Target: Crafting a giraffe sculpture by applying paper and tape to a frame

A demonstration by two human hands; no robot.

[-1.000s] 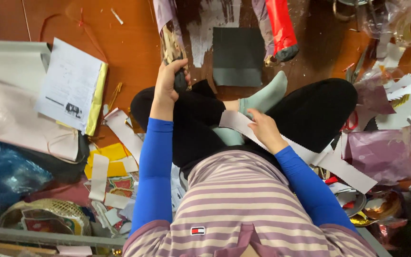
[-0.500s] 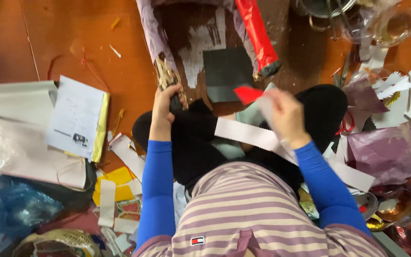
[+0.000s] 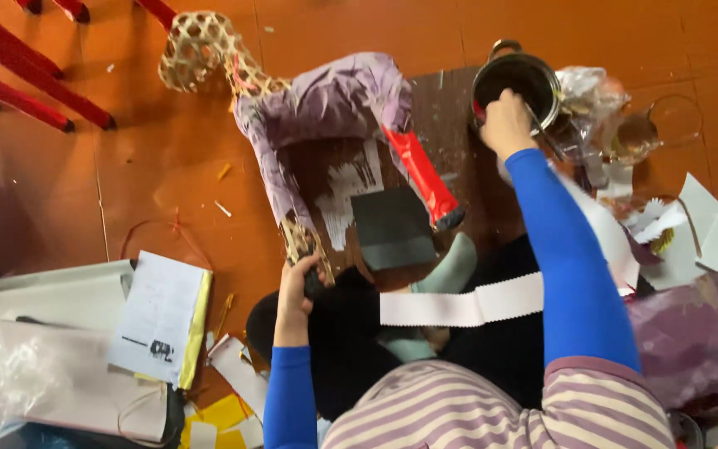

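Our left hand (image 3: 297, 287) grips the woven frame's leg (image 3: 302, 243); our right hand (image 3: 506, 123), fist closed, dips into the dark pot (image 3: 515, 81). Drips could spoil the white strip (image 3: 459, 306).

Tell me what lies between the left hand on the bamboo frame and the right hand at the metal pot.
In the head view, between the left hand and the right hand at the pot lie a dark grey square sheet and the frame's red-wrapped leg.

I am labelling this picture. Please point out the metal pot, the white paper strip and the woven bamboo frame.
metal pot (image 3: 515, 83), head view, dark inside.
white paper strip (image 3: 459, 306), head view, middle.
woven bamboo frame (image 3: 197, 50), head view, bare lattice end.
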